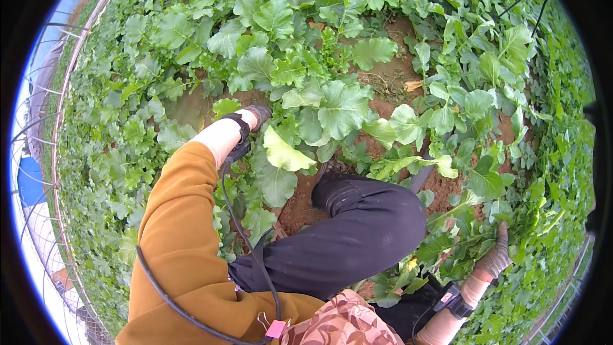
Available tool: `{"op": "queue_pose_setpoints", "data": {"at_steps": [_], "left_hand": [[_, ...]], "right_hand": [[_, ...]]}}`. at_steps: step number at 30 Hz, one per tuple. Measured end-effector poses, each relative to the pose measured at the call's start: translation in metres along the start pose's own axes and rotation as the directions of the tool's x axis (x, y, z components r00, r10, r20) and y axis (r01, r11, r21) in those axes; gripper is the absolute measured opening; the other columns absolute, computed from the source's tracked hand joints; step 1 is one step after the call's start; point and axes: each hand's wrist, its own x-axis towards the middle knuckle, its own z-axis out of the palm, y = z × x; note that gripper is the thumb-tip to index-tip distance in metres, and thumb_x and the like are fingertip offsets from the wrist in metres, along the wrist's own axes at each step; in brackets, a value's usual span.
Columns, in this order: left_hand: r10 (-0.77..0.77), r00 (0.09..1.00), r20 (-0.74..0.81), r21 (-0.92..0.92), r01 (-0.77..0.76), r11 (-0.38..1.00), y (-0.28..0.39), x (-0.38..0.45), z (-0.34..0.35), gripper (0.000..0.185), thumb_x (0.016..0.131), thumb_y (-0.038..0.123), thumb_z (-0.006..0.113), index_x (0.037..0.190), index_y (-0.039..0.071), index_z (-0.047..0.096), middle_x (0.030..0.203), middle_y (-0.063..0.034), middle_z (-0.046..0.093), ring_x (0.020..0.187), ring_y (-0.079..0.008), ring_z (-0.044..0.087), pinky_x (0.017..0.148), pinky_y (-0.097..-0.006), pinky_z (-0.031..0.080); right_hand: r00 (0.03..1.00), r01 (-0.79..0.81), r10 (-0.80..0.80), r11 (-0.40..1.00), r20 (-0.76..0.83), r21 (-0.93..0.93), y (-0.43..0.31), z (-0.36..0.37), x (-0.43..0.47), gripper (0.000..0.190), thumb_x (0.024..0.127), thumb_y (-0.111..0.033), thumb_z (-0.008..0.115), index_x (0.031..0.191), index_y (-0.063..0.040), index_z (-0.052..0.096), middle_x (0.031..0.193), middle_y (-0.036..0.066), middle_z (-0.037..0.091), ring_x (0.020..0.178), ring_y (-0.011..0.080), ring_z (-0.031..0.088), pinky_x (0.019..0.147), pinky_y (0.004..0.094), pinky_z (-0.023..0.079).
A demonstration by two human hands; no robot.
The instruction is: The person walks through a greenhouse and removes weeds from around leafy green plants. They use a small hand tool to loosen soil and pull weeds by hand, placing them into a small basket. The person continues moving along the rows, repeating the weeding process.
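My left hand (260,116), in a dark glove, reaches in among broad green leaves of a leafy crop (345,110). Its fingers are hidden by foliage, so I cannot see what they hold. Off to the right, my right hand (495,255) wears a greyish glove and lies against a bunch of leafy greens (467,244). One finger stretches along the leaves. Whether the hand grips them is unclear. Pale stems (550,223) stick out just beyond it. A large yellowish-green leaf (286,151) hangs between my left hand and my bent knee.
My dark-trousered leg (354,230) is bent over reddish-brown soil (299,206). A dark cable (239,220) runs from my left wrist device (238,146), and a pink binder clip (275,329) sits at my waist. Dense crop surrounds me. A metal frame rail (60,115) lines the left edge.
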Motion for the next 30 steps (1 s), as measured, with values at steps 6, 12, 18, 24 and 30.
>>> {"op": "queue_pose_setpoints", "data": {"at_steps": [6, 12, 18, 24, 30], "left_hand": [[0.343, 0.939, -0.001, 0.261, -0.331, 0.907, 0.015, 0.044, 0.074, 0.047, 0.072, 0.03, 0.071, 0.117, 0.019, 0.065, 0.132, -0.0038, 0.054, 0.115, -0.0232, 0.055, 0.095, -0.0335, 0.045], [0.18, 0.97, -0.166, -0.003, -0.183, 0.983, 0.063, 0.059, 0.071, 0.044, 0.075, 0.031, 0.068, 0.117, 0.019, 0.065, 0.132, -0.004, 0.054, 0.116, -0.0241, 0.054, 0.095, -0.0351, 0.045], [0.149, 0.956, -0.254, -0.037, -0.163, 0.986, 0.082, 0.059, 0.062, 0.042, 0.077, 0.031, 0.065, 0.117, 0.019, 0.065, 0.133, -0.0043, 0.054, 0.117, -0.025, 0.054, 0.096, -0.0368, 0.044], [0.166, 0.949, -0.267, -0.004, -0.173, 0.985, 0.07, 0.053, 0.071, 0.04, 0.08, 0.031, 0.061, 0.117, 0.019, 0.065, 0.133, -0.0045, 0.054, 0.118, -0.0259, 0.054, 0.096, -0.0384, 0.043], [0.193, 0.948, -0.254, 0.05, -0.187, 0.981, 0.028, 0.045, 0.09, 0.038, 0.082, 0.032, 0.058, 0.118, 0.019, 0.065, 0.133, -0.0047, 0.054, 0.119, -0.0269, 0.053, 0.097, -0.04, 0.043]], "right_hand": [[0.999, -0.016, 0.011, 0.992, 0.042, 0.123, 0.008, 0.005, 0.005, 0.045, 0.078, -0.017, 0.075, 0.115, 0.005, 0.06, 0.112, 0.008, 0.064, 0.088, 0.0164, 0.059, 0.08, 0.0318, 0.05], [0.999, 0.019, -0.019, 1.0, 0.042, -0.002, 0.011, 0.01, 0.007, 0.043, 0.078, -0.012, 0.074, 0.116, 0.002, 0.059, 0.112, 0.007, 0.063, 0.087, 0.0173, 0.059, 0.078, 0.0316, 0.051], [0.973, 0.199, -0.204, 0.978, 0.105, 0.061, 0.012, 0.02, -0.002, 0.043, 0.077, -0.009, 0.074, 0.115, 0.003, 0.058, 0.109, 0.008, 0.064, 0.089, 0.0181, 0.059, 0.083, 0.032, 0.048], [0.973, 0.152, -0.171, 0.98, 0.156, 0.13, 0.008, 0.019, -0.003, 0.044, 0.076, -0.007, 0.075, 0.115, 0.002, 0.058, 0.108, 0.007, 0.064, 0.089, 0.0182, 0.059, 0.082, 0.0315, 0.048], [0.965, 0.165, -0.192, 0.974, 0.18, 0.155, 0.002, 0.02, -0.005, 0.045, 0.078, -0.008, 0.074, 0.118, 0.002, 0.056, 0.108, 0.008, 0.064, 0.092, 0.0182, 0.059, 0.084, 0.031, 0.048]]}}
